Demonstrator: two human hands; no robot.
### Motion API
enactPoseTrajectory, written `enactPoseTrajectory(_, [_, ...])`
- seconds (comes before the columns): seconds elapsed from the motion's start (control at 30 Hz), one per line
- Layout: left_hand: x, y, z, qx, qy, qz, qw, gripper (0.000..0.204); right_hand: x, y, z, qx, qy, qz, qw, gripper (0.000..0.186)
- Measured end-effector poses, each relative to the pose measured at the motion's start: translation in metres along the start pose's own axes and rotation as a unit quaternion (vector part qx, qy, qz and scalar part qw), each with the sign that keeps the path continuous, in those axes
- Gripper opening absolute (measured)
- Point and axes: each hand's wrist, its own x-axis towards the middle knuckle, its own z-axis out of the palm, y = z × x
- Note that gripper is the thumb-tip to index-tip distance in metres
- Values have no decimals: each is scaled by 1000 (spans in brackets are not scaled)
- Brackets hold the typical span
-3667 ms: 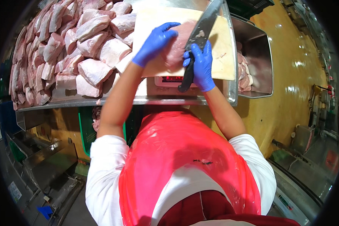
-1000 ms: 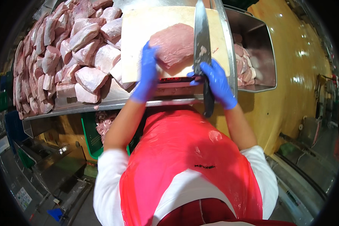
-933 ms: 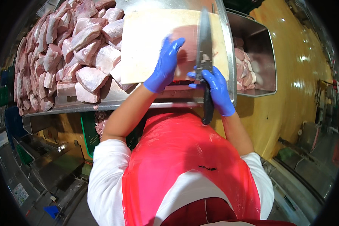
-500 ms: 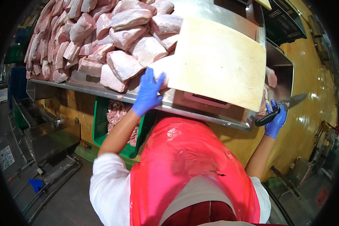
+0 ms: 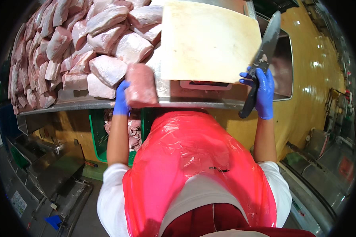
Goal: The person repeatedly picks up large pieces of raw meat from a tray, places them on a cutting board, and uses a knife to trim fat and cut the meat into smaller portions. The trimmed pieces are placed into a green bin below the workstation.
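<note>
A slab of raw pink meat is tipped up near the front edge of the steel table. My left hand, in a blue glove, is closed on its left side, with some fingers hidden behind it. At the right, my gloved right hand grips the black handle of a large knife, its broad blade pointing up and away. That hand is close to the lower right corner of a cream cutting board. To the left, a big pile of raw meat pieces covers the table.
Under the board's front edge sits a white device with a dark display. A steel tray adjoins the board on the right. Below the table's metal rim, a green crate contains meat scraps.
My left hand has picked up a slab of meat and drawn it toward me. The knife has swung from pointing right to pointing away. The view has shifted.
</note>
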Motion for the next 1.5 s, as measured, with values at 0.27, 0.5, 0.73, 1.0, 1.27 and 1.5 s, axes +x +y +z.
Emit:
enactPoseTrajectory(0.27, [-80,55,147,-166,-233,167,944,35,10,0,42,115,-182,54,975,33])
enactPoseTrajectory(0.5, [-14,58,318,135,-137,184,964,46,87,8,36,-124,-104,-142,976,27])
enactPoseTrajectory(0.73, [-8,11,328,606,-156,646,438,56,65,23,26,-242,1,-195,951,26])
enactPoseTrajectory(1.0, [-126,-26,241,566,-224,524,596,35,-20,-8,-33,-404,-220,-217,861,15])
enactPoseTrajectory(1.27, [-145,-25,268,532,-54,601,594,34,38,-39,-38,-552,-340,-224,728,24])
enactPoseTrajectory(1.5, [-141,-47,305,453,35,682,573,41,32,-25,-143,-560,-379,-153,721,22])
